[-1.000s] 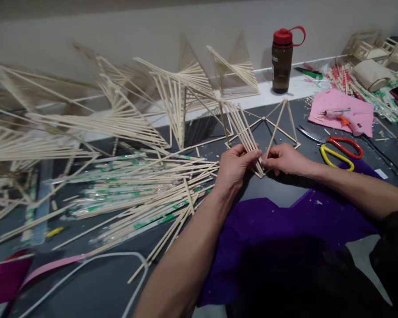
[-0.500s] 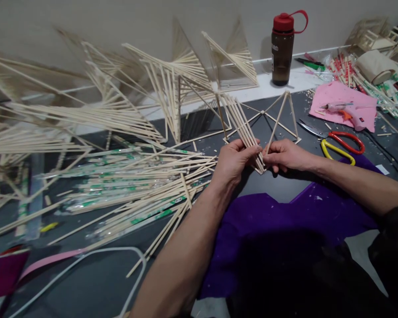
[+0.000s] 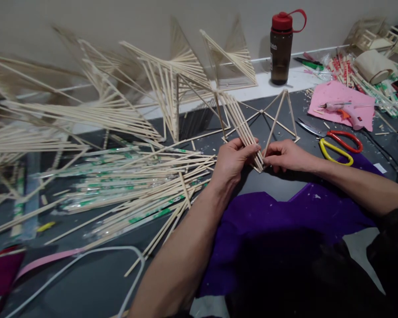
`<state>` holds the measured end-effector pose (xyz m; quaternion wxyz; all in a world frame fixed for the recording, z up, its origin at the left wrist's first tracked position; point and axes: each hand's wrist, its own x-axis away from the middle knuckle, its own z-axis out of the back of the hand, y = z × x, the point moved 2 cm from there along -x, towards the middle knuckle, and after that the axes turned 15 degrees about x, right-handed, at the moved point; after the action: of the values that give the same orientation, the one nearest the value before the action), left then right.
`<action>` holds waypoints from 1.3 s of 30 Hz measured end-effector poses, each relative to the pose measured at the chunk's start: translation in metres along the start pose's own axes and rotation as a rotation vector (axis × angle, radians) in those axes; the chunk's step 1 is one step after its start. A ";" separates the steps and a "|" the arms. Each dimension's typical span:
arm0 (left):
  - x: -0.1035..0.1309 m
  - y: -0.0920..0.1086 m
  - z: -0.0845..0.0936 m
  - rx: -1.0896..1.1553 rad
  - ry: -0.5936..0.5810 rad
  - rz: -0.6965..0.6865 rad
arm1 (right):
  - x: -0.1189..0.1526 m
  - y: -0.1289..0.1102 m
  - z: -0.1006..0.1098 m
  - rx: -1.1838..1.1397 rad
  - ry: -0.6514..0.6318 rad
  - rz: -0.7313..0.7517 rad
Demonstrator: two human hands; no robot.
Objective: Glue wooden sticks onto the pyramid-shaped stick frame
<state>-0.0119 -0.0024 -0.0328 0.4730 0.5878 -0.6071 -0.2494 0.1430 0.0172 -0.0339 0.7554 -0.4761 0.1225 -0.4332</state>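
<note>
A row of slim wooden sticks [image 3: 239, 118], joined side by side, slants down toward me as part of a stick frame [image 3: 274, 115] on the dark table. My left hand [image 3: 234, 159] is closed around the lower end of this row, thumb on top. Beside it my right hand [image 3: 287, 155] has its fingers pinched at the lower end of a single slanting stick [image 3: 276, 119], close to the row's bottom corner. The right fingertips are partly hidden. Purple cloth [image 3: 255, 212] lies in front of both hands.
Scissors [image 3: 340, 140] with red and yellow handles lie right, near a glue gun [image 3: 346, 114] on pink cloth [image 3: 331, 95]. A bottle [image 3: 281, 51] stands behind. Loose and wrapped chopsticks [image 3: 142, 181] spread left, with finished stick structures [image 3: 172, 66] at the back.
The view has shifted very slightly. My right fingers have drawn in a little at the stick's lower end; my left hand keeps its hold.
</note>
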 end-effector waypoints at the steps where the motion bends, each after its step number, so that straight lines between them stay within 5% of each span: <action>1: 0.000 0.000 0.000 -0.003 0.000 0.002 | 0.000 0.000 -0.001 0.004 0.009 -0.007; 19: -0.001 0.000 0.001 0.032 0.008 0.049 | -0.009 0.005 -0.009 -0.041 0.019 0.017; 22: 0.000 0.001 0.002 0.021 0.006 0.056 | -0.005 -0.001 -0.004 0.144 -0.010 -0.005; 26: 0.001 0.002 0.004 -0.005 0.017 0.051 | 0.018 -0.031 0.024 0.734 0.013 0.116; 28: 0.001 0.002 0.005 -0.017 0.021 0.050 | 0.031 -0.053 0.048 0.708 0.046 0.214; 30: 0.000 0.001 0.006 -0.031 0.024 0.042 | 0.035 -0.075 0.079 0.576 0.225 0.304; 34: 0.000 0.000 0.008 -0.065 0.053 0.034 | 0.002 -0.094 0.126 0.338 0.442 0.319; 36: 0.000 0.000 0.009 -0.074 0.080 0.043 | -0.031 -0.088 0.132 0.277 0.391 0.295; 39: 0.002 0.002 0.008 -0.076 0.119 0.062 | -0.083 -0.069 0.121 0.190 0.132 0.292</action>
<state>-0.0197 -0.0057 -0.0344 0.5376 0.5641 -0.5861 -0.2219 0.1289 0.1440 0.0665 0.8421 -0.3506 0.1981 -0.3587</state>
